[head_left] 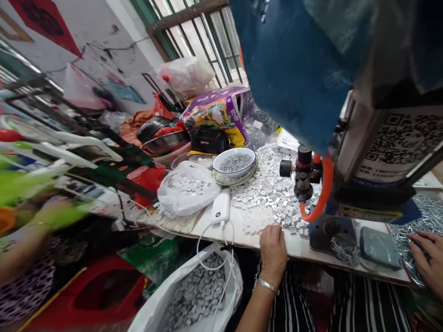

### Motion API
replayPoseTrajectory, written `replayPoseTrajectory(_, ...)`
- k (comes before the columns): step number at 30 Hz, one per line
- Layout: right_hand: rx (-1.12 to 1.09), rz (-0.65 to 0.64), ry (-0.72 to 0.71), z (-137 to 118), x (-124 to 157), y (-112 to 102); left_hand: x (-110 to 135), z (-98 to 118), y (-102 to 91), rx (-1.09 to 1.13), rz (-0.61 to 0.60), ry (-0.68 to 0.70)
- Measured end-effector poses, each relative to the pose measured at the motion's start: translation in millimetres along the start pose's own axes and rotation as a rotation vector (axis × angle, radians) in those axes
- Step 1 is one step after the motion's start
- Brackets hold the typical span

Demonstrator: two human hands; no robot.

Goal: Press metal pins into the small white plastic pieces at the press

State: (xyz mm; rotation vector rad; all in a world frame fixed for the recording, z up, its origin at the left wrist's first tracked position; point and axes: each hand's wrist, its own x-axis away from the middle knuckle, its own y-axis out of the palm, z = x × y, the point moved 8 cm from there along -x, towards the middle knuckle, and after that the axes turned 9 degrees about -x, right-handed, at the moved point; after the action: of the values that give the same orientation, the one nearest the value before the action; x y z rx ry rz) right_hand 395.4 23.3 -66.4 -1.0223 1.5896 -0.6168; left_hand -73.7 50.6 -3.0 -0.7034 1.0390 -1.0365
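Observation:
My left hand, with a metal bangle at the wrist, rests at the table's front edge. Its fingers are curled and pressed together beside the small white plastic pieces; anything inside them is hidden. At the far right, my right hand lies with fingers apart on a heap of small metal nails or screws. Between the hands stands a machine base, with loose metal pins and a grey block beside it. Many larger white plastic pieces are spread behind my left hand.
An orange hose and a black air regulator hang from the machine. A white power bank, a bagful of pieces and a bowl of metal pins stand left. Below is a sack; another person's arm is blurred.

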Motion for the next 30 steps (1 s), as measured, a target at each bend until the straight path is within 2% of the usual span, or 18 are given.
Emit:
replayPoseTrajectory(2,0.005,-0.006,-0.006,-7.1,-3.1,-1.5,-4.7,2.0,-1.9,0.198,-0.026,-0.059)
replayPoseTrajectory(4,-0.003,-0.004,0.018,-13.0,-6.0,-3.6,-11.3,14.6,-1.2,0.424,-0.085,-0.116)
replayPoseTrajectory(8,-0.018,0.001,0.068,-23.7,-10.4,-6.8,-25.3,71.0,3.0,0.765,-0.21,-0.12)
replayPoseTrajectory(11,-0.038,0.008,0.087,-29.4,-12.6,-8.3,-33.1,109.0,7.5,0.806,-0.214,-0.055)
replayPoseTrajectory(13,-0.046,0.016,0.096,-31.8,-13.6,-9.2,-36.6,121.9,13.8,0.734,-0.208,-0.021)
replayPoseTrajectory(17,-0.05,0.024,0.109,-34.5,-15.3,-11.2,-39.1,121.9,23.6,0.655,-0.242,-0.018)
replayPoseTrajectory(21,-0.075,0.031,0.106,-36.8,-17.3,-15.7,-32.6,108.8,7.6,0.71,-0.209,0.006)
replayPoseTrajectory(25,-0.082,0.042,0.096,-39.8,-19.9,-20.2,-7.6,103.4,-0.4,0.686,-0.294,0.045)
replayPoseTrajectory(30,-0.168,0.037,0.107,-41.4,-24.3,-23.8,24.0,123.6,2.5,0.628,-0.374,0.25)
